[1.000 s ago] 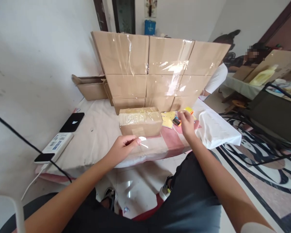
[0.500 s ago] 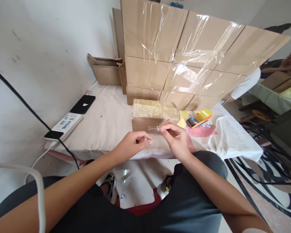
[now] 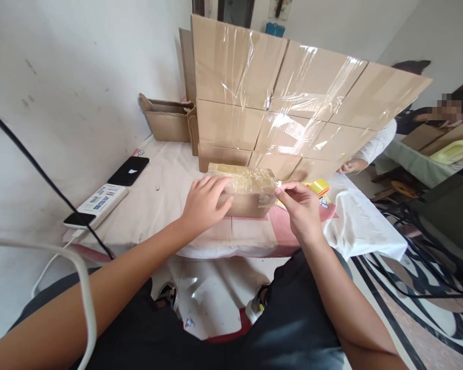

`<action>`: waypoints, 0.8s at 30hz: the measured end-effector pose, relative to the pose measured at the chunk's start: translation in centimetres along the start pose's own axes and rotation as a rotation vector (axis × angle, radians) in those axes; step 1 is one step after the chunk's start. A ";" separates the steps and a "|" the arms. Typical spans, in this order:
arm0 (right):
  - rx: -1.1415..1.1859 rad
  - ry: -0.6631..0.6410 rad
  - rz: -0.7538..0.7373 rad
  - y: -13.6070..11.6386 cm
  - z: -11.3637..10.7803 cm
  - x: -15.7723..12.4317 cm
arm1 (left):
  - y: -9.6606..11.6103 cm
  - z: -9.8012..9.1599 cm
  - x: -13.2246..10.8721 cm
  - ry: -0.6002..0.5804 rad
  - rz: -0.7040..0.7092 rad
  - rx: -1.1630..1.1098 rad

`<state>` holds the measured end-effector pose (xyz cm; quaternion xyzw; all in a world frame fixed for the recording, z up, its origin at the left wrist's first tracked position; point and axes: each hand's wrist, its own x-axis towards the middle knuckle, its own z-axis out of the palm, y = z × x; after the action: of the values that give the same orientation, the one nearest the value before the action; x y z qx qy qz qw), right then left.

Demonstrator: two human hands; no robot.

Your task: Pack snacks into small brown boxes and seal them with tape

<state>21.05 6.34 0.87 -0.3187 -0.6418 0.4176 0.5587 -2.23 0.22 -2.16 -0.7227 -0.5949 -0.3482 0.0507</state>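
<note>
A small cardboard box (image 3: 247,204) with shiny clear tape over its top lies near the table's front edge. My left hand (image 3: 206,200) rests on its left end, fingers stretched over the top edge and thumb apart from them by the front face. At the right end, my right hand (image 3: 301,205) pinches a small whitish, crumpled bit of clear tape (image 3: 278,184) between thumb and forefinger, against the box's top corner. Partly hidden behind my right hand is a tape dispenser (image 3: 319,188) in yellow and orange.
A tall stack of taped cartons (image 3: 231,123) stands behind the box. Folded cardboard (image 3: 167,126) leans by the wall. At left lie a black phone (image 3: 129,171) and a white power strip (image 3: 104,201). Another person's hand (image 3: 353,166) shows beyond the stack at right.
My left hand has moved forward onto the box's left end. My right hand has gone right with the clear tape, to the box's right corner. A person's hand now shows beyond the cartons.
</note>
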 end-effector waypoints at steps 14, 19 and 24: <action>0.021 -0.153 0.386 -0.3 2.3 7.6 | 0.5 1.8 5.1 -0.232 0.102 0.194; -0.182 -0.180 0.520 0.8 4.0 9.7 | 0.4 1.7 5.5 -0.255 0.075 0.167; -0.383 -0.189 0.523 2.0 4.9 10.2 | 0.3 2.1 4.9 -0.237 0.119 0.163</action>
<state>14.33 15.31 3.58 -0.5316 -0.6542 0.4462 0.3004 -0.84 5.17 -0.86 -0.7861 -0.5792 -0.2077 0.0592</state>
